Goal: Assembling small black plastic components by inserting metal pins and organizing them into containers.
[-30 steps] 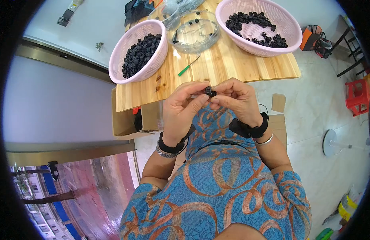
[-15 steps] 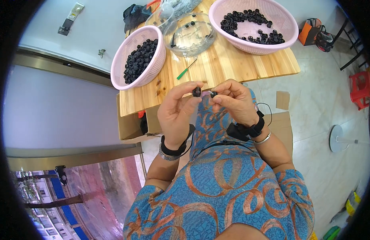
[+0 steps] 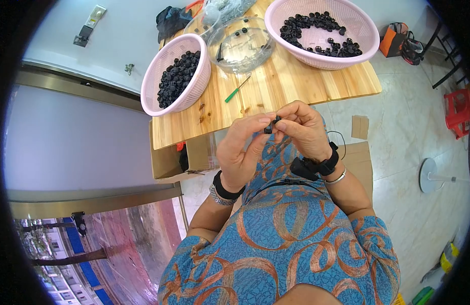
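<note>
Just beyond the table's near edge, over my lap, my two hands meet. A small black round plastic part [image 3: 268,129] is pinched between the thumb and fingers of my left hand [image 3: 240,148]. Closed beside it, my right hand [image 3: 307,133] grips another small black plastic piece [image 3: 277,119]. The two pieces are close together or touching; fingers partly cover them, so I cannot tell whether they are joined.
On the wooden table [image 3: 306,86] stand a left pink basket [image 3: 199,84] heaped with black parts, a right pink basket [image 3: 321,62] holding more, and a clear plastic bowl [image 3: 240,66]. A green-handled screwdriver [image 3: 233,94] lies nearby. A cardboard box [image 3: 166,168] sits below.
My left hand has moved right, toward my right hand. The two black pieces, apart before, are now brought together. My right hand has hardly moved.
</note>
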